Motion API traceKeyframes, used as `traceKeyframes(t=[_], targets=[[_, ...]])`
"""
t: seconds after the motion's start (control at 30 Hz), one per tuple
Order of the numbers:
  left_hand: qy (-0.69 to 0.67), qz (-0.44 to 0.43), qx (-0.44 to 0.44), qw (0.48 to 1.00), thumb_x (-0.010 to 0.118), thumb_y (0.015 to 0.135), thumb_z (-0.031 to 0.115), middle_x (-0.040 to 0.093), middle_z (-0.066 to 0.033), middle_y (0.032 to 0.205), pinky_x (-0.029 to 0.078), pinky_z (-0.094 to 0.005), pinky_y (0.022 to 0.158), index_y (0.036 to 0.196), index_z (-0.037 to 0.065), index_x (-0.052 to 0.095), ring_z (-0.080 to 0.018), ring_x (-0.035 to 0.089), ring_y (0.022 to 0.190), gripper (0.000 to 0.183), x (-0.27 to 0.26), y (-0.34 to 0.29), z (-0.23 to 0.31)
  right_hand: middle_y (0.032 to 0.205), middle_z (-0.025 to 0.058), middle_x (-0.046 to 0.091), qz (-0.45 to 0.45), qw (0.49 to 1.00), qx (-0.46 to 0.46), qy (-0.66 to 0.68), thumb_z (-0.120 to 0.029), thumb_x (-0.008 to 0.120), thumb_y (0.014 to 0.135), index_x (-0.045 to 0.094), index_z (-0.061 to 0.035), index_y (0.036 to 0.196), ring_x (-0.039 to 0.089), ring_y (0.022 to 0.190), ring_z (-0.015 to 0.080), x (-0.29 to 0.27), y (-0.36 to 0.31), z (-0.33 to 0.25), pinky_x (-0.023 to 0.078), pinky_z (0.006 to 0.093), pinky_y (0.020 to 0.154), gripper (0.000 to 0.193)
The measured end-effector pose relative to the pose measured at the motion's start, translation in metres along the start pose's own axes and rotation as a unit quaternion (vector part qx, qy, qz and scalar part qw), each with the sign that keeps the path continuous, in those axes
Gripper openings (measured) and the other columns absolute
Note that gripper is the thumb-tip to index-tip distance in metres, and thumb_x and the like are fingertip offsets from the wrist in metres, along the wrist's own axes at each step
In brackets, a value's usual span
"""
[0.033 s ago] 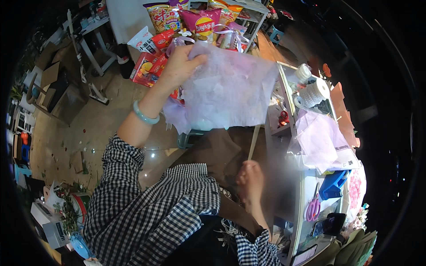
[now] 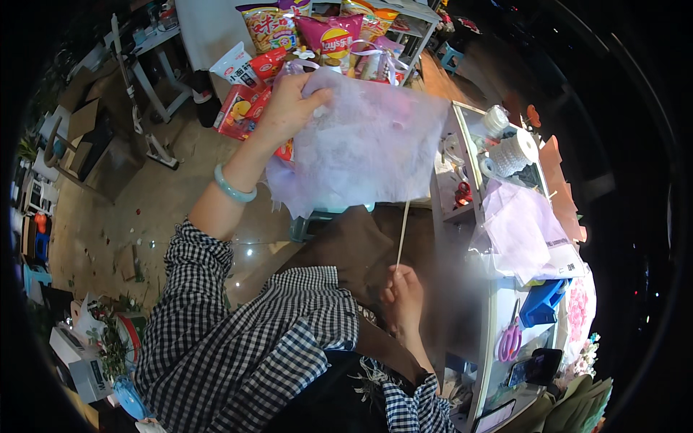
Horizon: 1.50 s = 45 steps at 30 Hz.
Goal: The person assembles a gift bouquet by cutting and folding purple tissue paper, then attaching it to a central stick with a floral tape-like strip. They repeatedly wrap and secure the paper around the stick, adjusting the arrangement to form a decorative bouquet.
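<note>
Our left hand [image 2: 285, 108] grips the top edge of the pale purple tissue sheet [image 2: 361, 148], held up ahead; our right hand [image 2: 404, 296], lower down, pinches a thin stick [image 2: 402, 234] beneath it

Floor [image 2: 180, 180] at left open; snack bags [image 2: 317, 36] block ahead, cluttered shelf unit [image 2: 498, 303] walls right.

Even indoor light, strong fisheye bend

Soft glare spots shine on the floor [image 2: 253, 249]; a smeared blur patch sits beside the right hand [image 2: 404, 296], edges curve and fall into a black rim, and colours look slightly washed.
</note>
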State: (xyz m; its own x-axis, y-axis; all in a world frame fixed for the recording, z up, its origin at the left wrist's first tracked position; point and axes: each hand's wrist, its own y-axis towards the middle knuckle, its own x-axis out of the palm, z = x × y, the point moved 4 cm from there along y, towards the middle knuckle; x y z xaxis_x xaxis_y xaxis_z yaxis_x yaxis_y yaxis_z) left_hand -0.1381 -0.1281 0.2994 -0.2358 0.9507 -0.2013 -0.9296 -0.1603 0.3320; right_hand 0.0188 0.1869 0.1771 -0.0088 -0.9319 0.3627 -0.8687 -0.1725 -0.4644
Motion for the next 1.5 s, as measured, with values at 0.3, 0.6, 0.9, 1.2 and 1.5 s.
traceKeyframes(t=[0.3,0.6,0.9,1.2,1.5], targets=[[0.199,0.084,0.109,0.970,0.063,0.082,0.016,0.066,-0.0158,0.074,0.048,-0.0352,0.062,0.094,-0.002,0.064,-0.0242,0.064,0.065,0.022,-0.049,0.002,-0.001,0.092,0.0056,0.053,0.047,0.909,-0.385,-0.152,-0.003,0.058,0.089,0.055,-0.0006,0.092,0.051,0.073,0.0100,0.004,0.012,-0.107,0.042,0.0222,0.068,0.004],[0.197,0.121,0.105,0.967,0.063,0.081,0.017,0.064,-0.0167,0.069,0.048,-0.0385,0.060,0.095,-0.002,0.064,-0.0275,0.063,0.062,0.023,-0.058,0.010,-0.009,0.085,0.0113,0.062,-0.081,0.871,-0.451,-0.179,-0.005,0.054,0.092,0.054,0.0038,0.097,0.063,0.073,0.0165,0.114,0.026,-0.172,0.052,0.0262,0.069,0.010],[-0.058,-0.050,-0.013,0.997,0.056,0.092,0.014,0.065,-0.0110,0.105,0.052,-0.0238,0.062,0.128,0.001,0.048,-0.0127,0.065,0.074,0.039,-0.025,-0.017,0.004,0.074,0.0111,0.066,-0.127,0.847,-0.389,-0.340,-0.005,0.058,0.087,0.059,0.0047,0.093,0.067,0.071,0.0161,0.171,0.136,-0.149,0.050,0.0267,0.063,0.012],[-0.118,0.007,0.018,0.993,0.054,0.093,0.013,0.065,-0.0102,0.104,0.050,-0.0224,0.061,0.125,0.001,0.051,-0.0112,0.063,0.072,0.035,-0.049,-0.061,-0.012,0.071,0.0128,0.066,-0.208,0.707,-0.373,-0.564,-0.017,0.065,0.079,0.066,0.0021,0.091,0.063,0.063,0.0210,0.211,0.185,-0.140,0.048,0.0327,0.061,0.022],[-0.112,0.036,-0.056,0.991,0.053,0.093,0.011,0.067,-0.0078,0.098,0.046,-0.0197,0.057,0.121,0.001,0.056,-0.0091,0.062,0.069,0.031,-0.075,-0.097,-0.037,0.070,0.0048,0.063,-0.192,0.822,-0.330,-0.423,-0.013,0.058,0.090,0.064,0.0035,0.090,0.058,0.060,0.0085,0.195,0.146,-0.182,0.043,0.0240,0.053,0.018]])
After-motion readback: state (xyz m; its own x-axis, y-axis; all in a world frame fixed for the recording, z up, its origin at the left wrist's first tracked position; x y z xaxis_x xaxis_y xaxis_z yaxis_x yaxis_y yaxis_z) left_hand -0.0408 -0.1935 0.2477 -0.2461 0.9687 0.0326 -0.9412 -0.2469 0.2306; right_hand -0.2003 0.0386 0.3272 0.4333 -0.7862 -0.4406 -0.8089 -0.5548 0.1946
